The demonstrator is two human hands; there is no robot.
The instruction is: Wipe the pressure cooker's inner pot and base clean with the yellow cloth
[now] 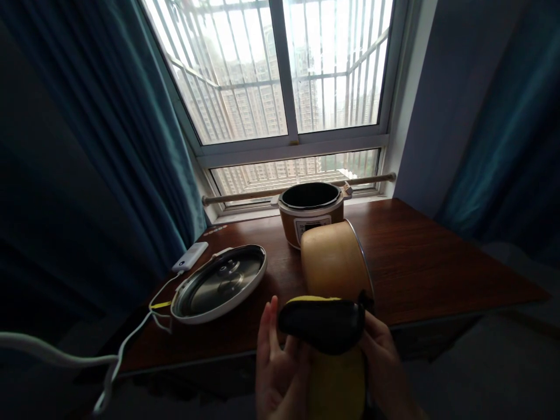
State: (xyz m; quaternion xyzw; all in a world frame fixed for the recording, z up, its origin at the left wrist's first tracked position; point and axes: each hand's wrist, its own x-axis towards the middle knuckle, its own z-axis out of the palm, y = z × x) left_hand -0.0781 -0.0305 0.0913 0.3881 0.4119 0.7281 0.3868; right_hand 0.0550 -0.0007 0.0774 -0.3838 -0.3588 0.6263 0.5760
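My left hand (277, 361) is at the bottom centre with its fingers stretched upward, its palm against the left end of a black oblong piece (321, 329). My right hand (385, 356) grips the right end of that piece, fingers curled round it. Under the black piece shows something yellow (341, 382) that I cannot make out. Just behind it a tan-yellow pot (335, 259) lies tilted on the table, its metal rim turned right.
An open cooker base (310, 213) stands by the window on the brown wooden table (429, 262). Its lid (219, 283) lies upside down at the left. A white power bank (190, 256) with a white cable (131, 344) sits at the left edge. Blue curtains hang on both sides.
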